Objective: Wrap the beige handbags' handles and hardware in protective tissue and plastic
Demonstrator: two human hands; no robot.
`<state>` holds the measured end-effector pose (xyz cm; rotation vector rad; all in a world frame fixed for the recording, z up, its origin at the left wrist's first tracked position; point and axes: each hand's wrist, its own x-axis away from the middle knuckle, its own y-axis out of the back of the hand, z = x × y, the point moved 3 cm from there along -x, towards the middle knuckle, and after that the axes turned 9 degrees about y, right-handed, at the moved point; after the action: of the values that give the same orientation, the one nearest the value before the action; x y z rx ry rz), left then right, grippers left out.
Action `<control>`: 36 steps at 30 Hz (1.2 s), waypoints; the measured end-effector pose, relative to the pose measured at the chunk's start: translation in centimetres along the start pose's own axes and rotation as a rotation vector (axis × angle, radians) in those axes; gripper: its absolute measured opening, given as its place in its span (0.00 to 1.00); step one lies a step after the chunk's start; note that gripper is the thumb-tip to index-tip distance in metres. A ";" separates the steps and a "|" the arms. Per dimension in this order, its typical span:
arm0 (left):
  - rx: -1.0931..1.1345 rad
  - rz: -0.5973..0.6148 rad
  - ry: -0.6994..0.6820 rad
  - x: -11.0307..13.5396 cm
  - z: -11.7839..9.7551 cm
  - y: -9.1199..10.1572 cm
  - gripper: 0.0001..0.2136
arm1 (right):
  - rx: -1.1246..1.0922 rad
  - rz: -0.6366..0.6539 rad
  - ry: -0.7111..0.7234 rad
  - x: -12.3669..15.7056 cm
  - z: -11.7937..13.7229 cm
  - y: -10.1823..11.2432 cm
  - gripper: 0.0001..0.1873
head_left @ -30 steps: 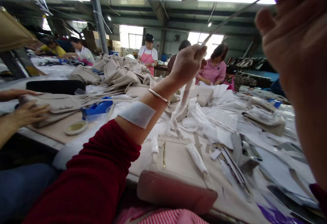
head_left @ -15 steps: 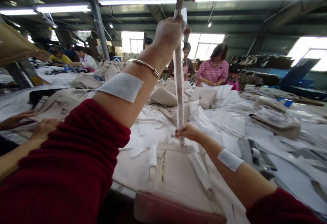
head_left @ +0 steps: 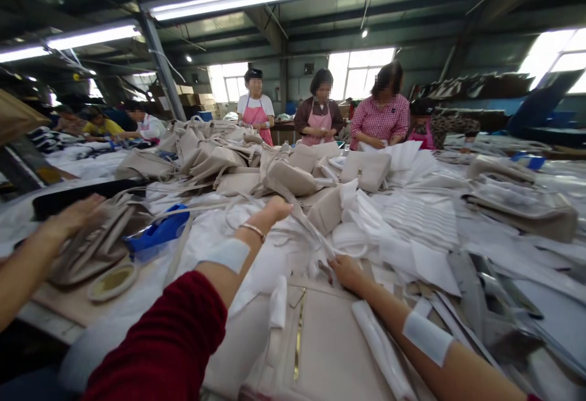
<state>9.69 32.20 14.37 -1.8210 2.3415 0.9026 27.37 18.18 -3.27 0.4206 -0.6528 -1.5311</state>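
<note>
A beige handbag (head_left: 341,334) lies before me with a gold zip on its front and white wrapping around its handles. From its top edge a long beige strap (head_left: 312,229), partly wrapped in clear film, slants up to the left. My left hand (head_left: 277,209) is closed on the upper part of this strap, its fingers mostly hidden behind the hand. Close to the bag's top edge, my right hand (head_left: 347,271) pinches the strap's lower end beside a small metal fitting.
Beige bags (head_left: 206,154) are piled ahead, with white foam sheets (head_left: 414,218) to their right. At left, a co-worker's hand (head_left: 75,215) is over another bag, near a blue tape dispenser (head_left: 158,230) and tape roll (head_left: 112,282). Several people stand across the table.
My left hand has come down from high up and moved left, bringing the strap from upright to a low slant. My right hand stays near the bag's top edge.
</note>
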 end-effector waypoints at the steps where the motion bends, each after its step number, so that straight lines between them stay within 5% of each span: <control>1: -0.029 0.049 0.089 1.7 1.6 -0.8 0.15 | -0.010 -0.005 0.004 0.0 -0.1 0.0 0.14; 5: -0.092 0.205 0.346 9.4 6.1 -1.8 0.12 | -0.082 -0.061 0.026 0.6 -0.7 1.2 0.17; 9: -0.081 0.181 0.516 16.0 7.4 0.7 0.10 | -0.173 -0.246 0.031 4.3 -2.5 3.9 0.20; 15: 0.521 0.393 0.903 24.3 6.2 1.9 0.30 | -0.426 -0.451 -0.119 15.1 -5.6 3.1 0.32; 22: 0.770 0.360 1.013 30.9 2.8 1.7 0.38 | -0.450 -0.463 0.028 21.7 -0.7 1.1 0.35; 25: 0.717 0.302 1.034 33.3 2.0 2.8 0.34 | -0.484 -0.395 0.111 22.3 0.4 0.1 0.35; 29: 0.640 0.286 1.037 34.5 2.2 3.5 0.32 | -0.446 -0.365 0.005 22.4 -0.7 -2.4 0.41; 36: 0.370 0.346 1.073 32.7 6.9 3.9 0.24 | -0.445 -0.419 0.048 24.0 -0.7 -4.1 0.34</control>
<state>-6.05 7.32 -1.93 -2.0129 3.1046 -0.7302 22.75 -5.74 -3.40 0.2597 -0.1738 -1.9973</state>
